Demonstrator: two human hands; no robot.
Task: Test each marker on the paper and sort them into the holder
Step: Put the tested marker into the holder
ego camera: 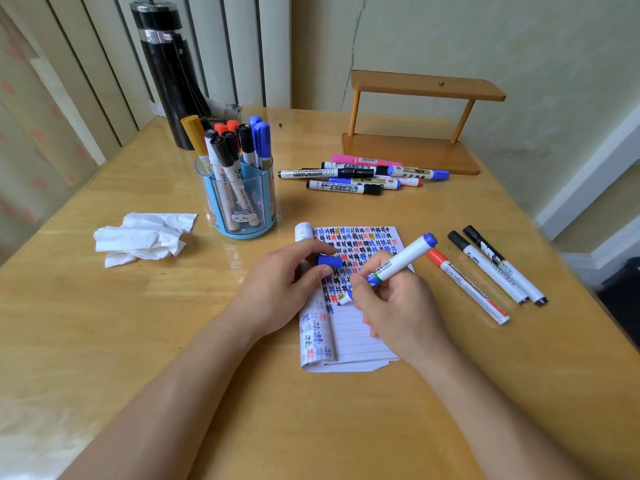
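Your right hand (391,303) grips marker (398,263), tip on paper (360,337) | your left hand (287,282) pinches cap (329,260).

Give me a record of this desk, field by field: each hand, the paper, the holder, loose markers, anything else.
left hand: pinches a blue plastic marker cap over the notepad
right hand: grips a white-barrelled blue whiteboard marker, tip on the paper
paper: lined paper notepad, upper part filled with blue, black and red test marks
holder: clear-and-blue plastic holder, with capped markers standing in it
loose markers: pile of markers before the brown shelf; red marker and two black markers right of the notepad
other: crumpled white tissue left of the holder; black bottle behind it
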